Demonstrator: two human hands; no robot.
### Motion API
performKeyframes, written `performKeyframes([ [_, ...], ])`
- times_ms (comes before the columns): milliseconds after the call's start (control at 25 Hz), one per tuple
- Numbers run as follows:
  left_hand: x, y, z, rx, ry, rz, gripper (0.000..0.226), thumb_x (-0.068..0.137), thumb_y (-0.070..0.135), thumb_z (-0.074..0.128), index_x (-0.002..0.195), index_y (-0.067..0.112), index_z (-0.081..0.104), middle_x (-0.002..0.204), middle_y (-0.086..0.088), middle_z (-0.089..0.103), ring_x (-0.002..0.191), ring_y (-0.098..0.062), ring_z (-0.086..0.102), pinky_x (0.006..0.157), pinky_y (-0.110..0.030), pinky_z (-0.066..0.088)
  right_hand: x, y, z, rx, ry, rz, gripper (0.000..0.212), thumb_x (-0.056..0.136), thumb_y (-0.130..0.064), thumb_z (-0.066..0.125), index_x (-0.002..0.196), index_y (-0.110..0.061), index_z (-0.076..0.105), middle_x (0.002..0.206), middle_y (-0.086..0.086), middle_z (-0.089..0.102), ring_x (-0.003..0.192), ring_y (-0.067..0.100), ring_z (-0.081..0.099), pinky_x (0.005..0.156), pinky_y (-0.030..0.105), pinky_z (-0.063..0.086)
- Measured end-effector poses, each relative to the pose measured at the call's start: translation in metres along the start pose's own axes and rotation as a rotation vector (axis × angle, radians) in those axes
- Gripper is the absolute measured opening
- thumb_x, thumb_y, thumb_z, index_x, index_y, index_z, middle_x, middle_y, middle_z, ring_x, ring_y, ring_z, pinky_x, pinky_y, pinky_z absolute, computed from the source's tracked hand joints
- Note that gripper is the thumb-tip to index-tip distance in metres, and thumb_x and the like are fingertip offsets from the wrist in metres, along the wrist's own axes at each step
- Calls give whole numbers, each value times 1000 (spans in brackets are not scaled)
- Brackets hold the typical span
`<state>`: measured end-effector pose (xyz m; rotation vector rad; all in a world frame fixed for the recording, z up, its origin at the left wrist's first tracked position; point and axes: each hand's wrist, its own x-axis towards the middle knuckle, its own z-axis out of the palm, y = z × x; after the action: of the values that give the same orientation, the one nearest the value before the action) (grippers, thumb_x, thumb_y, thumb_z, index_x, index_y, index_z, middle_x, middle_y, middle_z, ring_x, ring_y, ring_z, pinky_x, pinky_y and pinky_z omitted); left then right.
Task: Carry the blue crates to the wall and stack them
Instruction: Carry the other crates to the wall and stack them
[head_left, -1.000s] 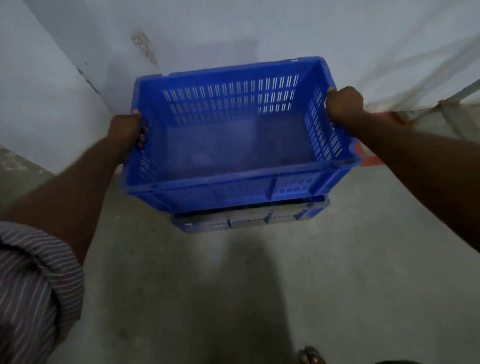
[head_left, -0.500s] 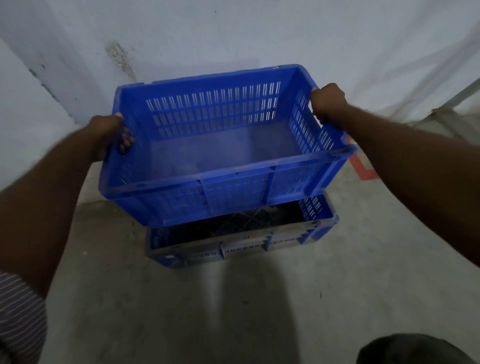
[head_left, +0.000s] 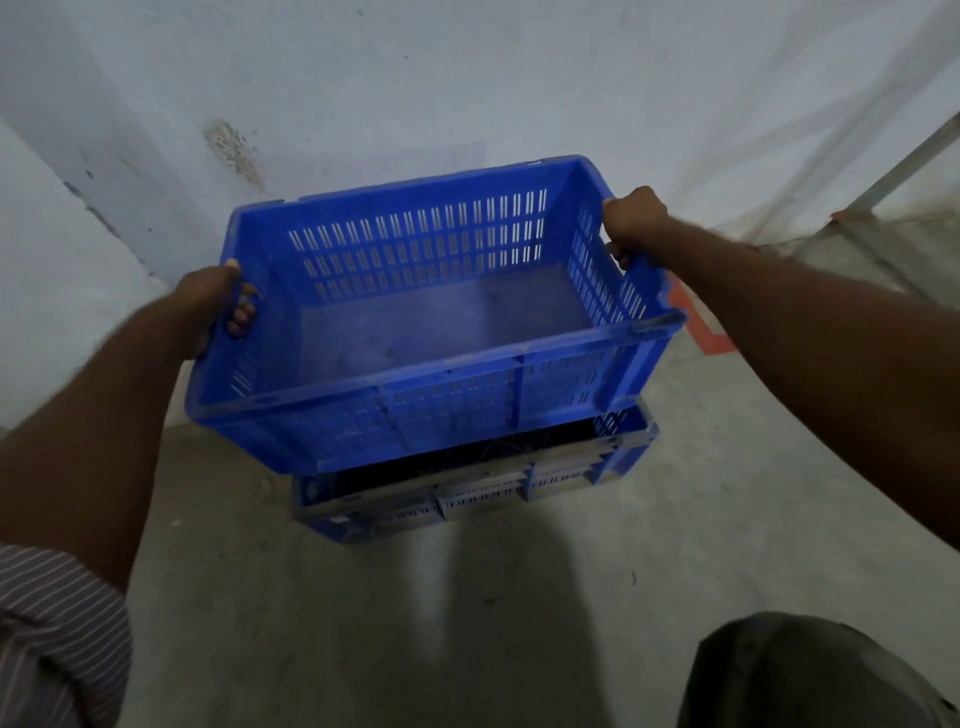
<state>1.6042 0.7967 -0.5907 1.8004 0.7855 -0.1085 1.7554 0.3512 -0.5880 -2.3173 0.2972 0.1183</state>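
I hold an empty blue slotted crate (head_left: 431, 322) in the air, tilted slightly down to the left. My left hand (head_left: 213, 306) grips its left rim and my right hand (head_left: 634, 221) grips its right rim. Below it a second, dustier blue crate (head_left: 467, 488) rests on the concrete floor by the white wall (head_left: 467, 78). The held crate covers most of the lower one; only the lower crate's front wall and right corner show. The two crates look apart, with a dark gap between them.
The walls meet in a corner at the left (head_left: 104, 218). An orange floor marking (head_left: 701, 322) and a metal frame (head_left: 883, 197) lie to the right. My knee (head_left: 810, 675) shows at bottom right, a striped sleeve (head_left: 52, 634) at bottom left.
I have come closer to the wall and lowered the held crate towards the floor crate, more of which now shows. Both hands keep their grip.
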Motion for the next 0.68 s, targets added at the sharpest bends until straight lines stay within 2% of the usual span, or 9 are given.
performKeyframes([
  [80, 2, 4, -1, -4, -10, -22, 42, 109, 44, 26, 88, 13, 44, 70, -3, 35, 46, -10, 30, 34, -12, 25, 2, 2, -2, 24, 10, 14, 25, 96, -16, 41, 87, 4, 53, 81, 26, 65, 55, 32, 59, 47, 34, 48],
  [200, -4, 1, 6, -38, 6, -61, 42, 109, 42, 26, 82, 14, 42, 70, -3, 37, 53, -12, 32, 36, -11, 28, 2, 3, -5, 8, 14, 11, 36, 96, -24, 42, 105, 6, 59, 95, 29, 70, 62, 36, 64, 46, 34, 48],
  [320, -4, -14, 13, -25, 113, 0, 39, 107, 39, 30, 80, 14, 43, 66, -8, 39, 34, -10, 39, 34, -8, 27, -8, 6, -6, 7, 21, -1, 34, 99, -25, 42, 105, 4, 56, 90, 29, 67, 53, 33, 60, 44, 32, 46],
  [400, 0, -20, 10, -28, 99, 16, 29, 105, 34, 34, 89, 13, 46, 60, -7, 42, 26, -6, 36, 33, -8, 27, -13, 11, -6, -15, 20, 9, 32, 100, -24, 41, 102, 5, 56, 84, 27, 65, 46, 29, 54, 42, 30, 43],
  [480, -1, -18, 9, -30, 47, 22, 20, 102, 28, 37, 94, 12, 46, 60, -7, 41, 26, -6, 35, 34, -9, 27, -18, 19, -10, -31, 29, 22, 32, 100, -23, 40, 103, 5, 56, 84, 25, 65, 44, 27, 54, 40, 28, 43],
  [560, -8, -16, 10, -27, 28, 15, 24, 102, 29, 37, 85, 13, 45, 67, -7, 37, 29, -7, 36, 36, -8, 27, -23, 23, -12, -39, 28, 19, 36, 102, -24, 40, 111, 6, 58, 86, 23, 65, 45, 24, 55, 41, 29, 45],
  [680, -16, -15, 9, -13, 8, -4, 32, 104, 37, 35, 83, 15, 44, 69, -5, 38, 37, -8, 37, 37, -9, 30, -29, 25, -13, -27, 31, 30, 41, 102, -27, 40, 120, 5, 58, 96, 21, 67, 48, 23, 56, 40, 27, 44],
])
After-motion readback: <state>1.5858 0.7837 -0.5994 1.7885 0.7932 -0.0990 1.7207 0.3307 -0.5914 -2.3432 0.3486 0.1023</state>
